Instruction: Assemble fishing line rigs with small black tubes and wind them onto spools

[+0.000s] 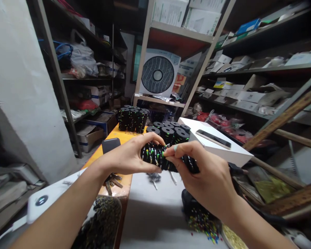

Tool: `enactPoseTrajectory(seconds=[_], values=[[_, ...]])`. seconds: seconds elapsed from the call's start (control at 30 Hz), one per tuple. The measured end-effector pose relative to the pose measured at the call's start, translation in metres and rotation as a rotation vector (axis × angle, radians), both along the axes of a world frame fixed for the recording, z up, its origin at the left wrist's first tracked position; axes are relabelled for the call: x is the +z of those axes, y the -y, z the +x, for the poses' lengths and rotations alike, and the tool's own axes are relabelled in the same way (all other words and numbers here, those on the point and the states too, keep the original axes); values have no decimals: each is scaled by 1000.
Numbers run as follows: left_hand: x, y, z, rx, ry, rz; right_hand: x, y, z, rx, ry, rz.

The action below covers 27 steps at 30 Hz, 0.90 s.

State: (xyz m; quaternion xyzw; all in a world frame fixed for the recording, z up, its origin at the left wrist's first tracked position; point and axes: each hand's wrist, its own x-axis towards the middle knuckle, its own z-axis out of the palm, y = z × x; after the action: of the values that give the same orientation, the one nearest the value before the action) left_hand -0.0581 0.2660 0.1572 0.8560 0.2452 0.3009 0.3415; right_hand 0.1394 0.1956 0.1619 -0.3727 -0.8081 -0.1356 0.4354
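Note:
A black ribbed roll (151, 155) wound with line, with small green, yellow and silver pieces along it, lies sideways above the work surface. Around its left end wrap the thumb and fingers of my left hand (129, 154). The thumb and index finger of my right hand (204, 173) are pinched together at a small green piece on the roll's middle. The roll's right end passes behind my right hand, so part of it is hidden.
Black foam rolls (133, 119) stand behind my hands. A phone (214, 138) rests on a white box (238, 155) at right. Colored beads (204, 224) spill at the lower right. A container of dark pieces (101, 221) sits lower left. A box fan (158, 74) faces forward.

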Motion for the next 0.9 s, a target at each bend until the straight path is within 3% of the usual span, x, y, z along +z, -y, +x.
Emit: enactPoseTrajectory(seconds=[0.3, 0.6, 0.77, 0.9], values=[[1, 1, -1, 10, -12, 57, -12, -3, 0, 56, 144, 137], [1, 0, 0, -10, 9, 99, -16, 10, 7, -12, 612, 401], [0, 0, 0, 2, 1, 152, -25, 32, 22, -122, 757, 246], [1, 0, 0, 32, -46, 123, -47, 55, 45, -117, 610, -10]])
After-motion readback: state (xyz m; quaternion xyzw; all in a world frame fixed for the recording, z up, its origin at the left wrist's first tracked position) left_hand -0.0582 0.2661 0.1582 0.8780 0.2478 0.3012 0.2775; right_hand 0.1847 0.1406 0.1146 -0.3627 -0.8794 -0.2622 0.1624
